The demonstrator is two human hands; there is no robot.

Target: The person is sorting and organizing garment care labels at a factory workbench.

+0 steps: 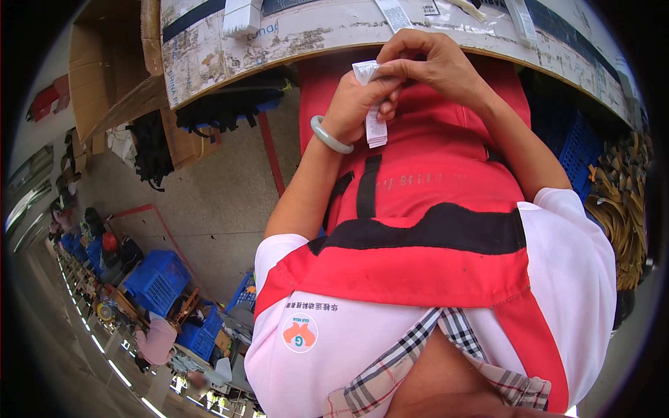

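Observation:
A thin stack of printed white labels point(376, 132) is gripped in my left hand point(355, 104), its lower end hanging below the fingers and its top end sticking out above the thumb. My left wrist wears a pale bracelet point(331, 136). From the right, my right hand point(435, 66) meets the upper end of the labels, thumb and forefinger pinched together at their edge. Whether it holds one label or several cannot be made out. Both hands are over the red apron point(432, 153) on my lap, just short of the table edge.
Before me stands a worn white table point(300, 45); on it lie a white bundle point(242, 17) and a label strip point(395, 14). An open cardboard box point(104, 76) is at the left, blue crates point(157, 279) farther back. Brownish strips point(620, 209) hang on the right beside a blue crate point(575, 150).

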